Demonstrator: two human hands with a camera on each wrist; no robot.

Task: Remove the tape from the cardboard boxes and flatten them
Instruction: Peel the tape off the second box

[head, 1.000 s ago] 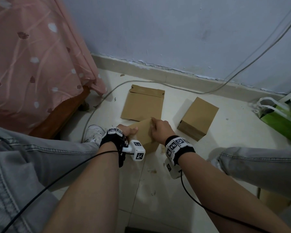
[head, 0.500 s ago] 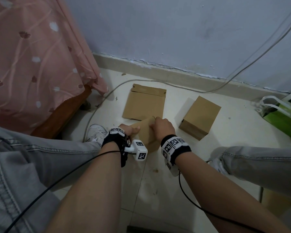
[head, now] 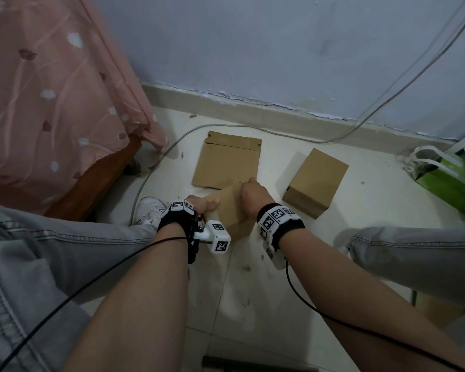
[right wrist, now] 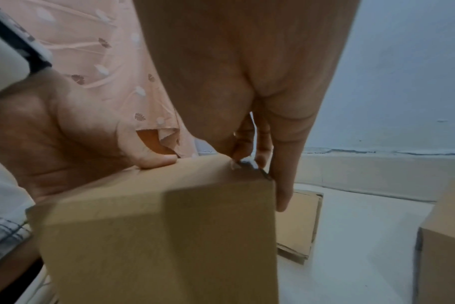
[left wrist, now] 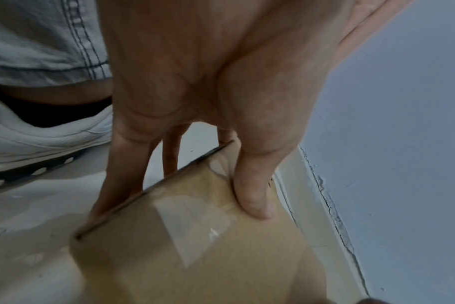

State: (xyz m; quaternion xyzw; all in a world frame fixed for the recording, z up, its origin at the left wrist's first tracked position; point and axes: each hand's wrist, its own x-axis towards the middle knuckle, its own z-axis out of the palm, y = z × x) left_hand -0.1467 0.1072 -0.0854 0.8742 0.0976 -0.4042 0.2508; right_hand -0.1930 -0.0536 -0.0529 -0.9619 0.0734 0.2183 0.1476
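Note:
A small sealed cardboard box (head: pixel 232 210) stands on the floor between my knees. My left hand (head: pixel 207 204) grips its left side, with the thumb on top and the fingers (left wrist: pixel 112 185) down the side wall. A strip of clear tape (left wrist: pixel 195 230) runs across the top of the box (left wrist: pixel 195 257). My right hand (head: pixel 249 193) is at the far top corner of the box (right wrist: pixel 156 236), where its fingertips pinch a lifted end of tape (right wrist: pixel 243 164). A flattened box (head: pixel 226 162) lies just beyond. Another sealed box (head: pixel 316 181) sits to the right.
A pink patterned bedcover (head: pixel 51 103) hangs over a bed frame at the left. A grey cable (head: pixel 151 173) curves over the floor along the wall. A green bag (head: pixel 446 181) lies at the right. My jeans-clad knees and a white shoe (head: pixel 148 210) flank the box.
My right hand has crept a little farther along the box top to its far corner. My left hand keeps the same grip, and the box stays in place.

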